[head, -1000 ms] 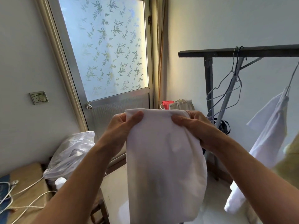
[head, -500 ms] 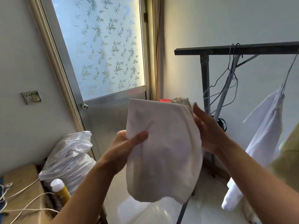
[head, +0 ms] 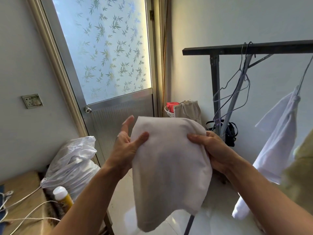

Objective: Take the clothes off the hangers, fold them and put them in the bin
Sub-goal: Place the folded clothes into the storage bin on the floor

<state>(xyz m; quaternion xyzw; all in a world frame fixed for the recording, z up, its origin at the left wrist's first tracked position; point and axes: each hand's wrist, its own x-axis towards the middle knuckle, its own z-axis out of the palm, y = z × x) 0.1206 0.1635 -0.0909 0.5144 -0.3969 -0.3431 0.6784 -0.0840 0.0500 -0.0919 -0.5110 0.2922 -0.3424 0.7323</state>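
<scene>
A folded white garment (head: pixel 167 167) hangs in the air in front of me. My left hand (head: pixel 126 146) touches its left edge, thumb on the front, fingers straight behind. My right hand (head: pixel 210 148) grips its right edge, thumb on the front and fingers curled behind. Another white garment (head: pixel 277 136) hangs on a wire hanger from the black rack (head: pixel 237 49) at the right. Empty wire hangers (head: pixel 235 92) dangle from the same bar. A white bin (head: pixel 169 111) with beige and red cloth in it stands in the corner behind the garment.
A frosted glass door (head: pixel 108 53) fills the back wall. At the lower left, a white plastic bag (head: pixel 72 160) and a yellow bottle (head: pixel 62 199) lie by a wooden surface (head: pixel 22 192) with white cords. A yellowish cloth (head: pixel 301 172) shows at the right edge.
The garment was folded over once and is now shorter. My right hand moved from behind the cloth to grip its right edge; my left hand opened and rose along the left edge.
</scene>
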